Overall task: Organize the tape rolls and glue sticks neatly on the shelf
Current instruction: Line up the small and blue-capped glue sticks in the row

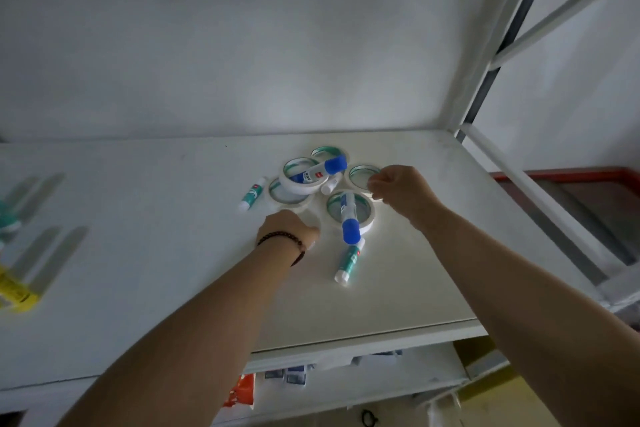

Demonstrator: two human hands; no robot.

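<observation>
Several white tape rolls with green cores lie clustered on the white shelf (398, 288). A blue-capped glue stick (322, 170) rests across the stacked left tape rolls (300, 184). Another blue-capped glue stick (349, 218) lies over the front tape roll (367, 224). Two green glue sticks lie flat, one at the left (252, 197) and one in front (349, 263). My right hand (401, 192) pinches the rim of the right tape roll (360, 175). My left hand (285, 229), with a bead bracelet on its wrist, sits just in front of the left rolls with its fingers hidden.
The shelf's back wall stands close behind the cluster. A white frame post (485, 80) and rail run along the right side. Blurred yellow and teal items (14, 291) sit at the far left. A lower shelf (346, 381) holds packets.
</observation>
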